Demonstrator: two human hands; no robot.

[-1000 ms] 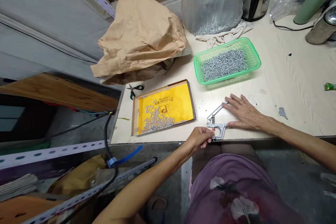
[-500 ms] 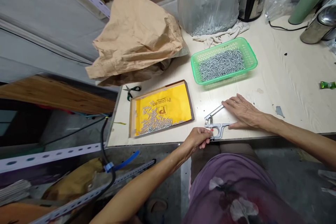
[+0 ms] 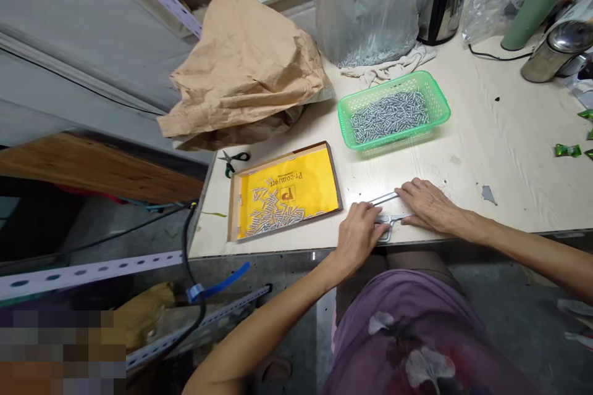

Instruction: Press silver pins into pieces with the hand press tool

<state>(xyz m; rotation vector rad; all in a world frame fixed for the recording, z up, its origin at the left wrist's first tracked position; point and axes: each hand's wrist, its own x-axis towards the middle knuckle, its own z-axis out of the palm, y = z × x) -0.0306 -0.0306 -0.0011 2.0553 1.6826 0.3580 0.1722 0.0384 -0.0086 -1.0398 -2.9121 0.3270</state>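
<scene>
Grey metal, the tool lies at the table's six-o'clock edge, its handles held by the right hand. Against half a second ago, the handles sit closer together, and the left hand has moved up over the nine-o'clock end, hiding it; I cannot tell whether it grips. At twelve stands a green basket of pins.
</scene>
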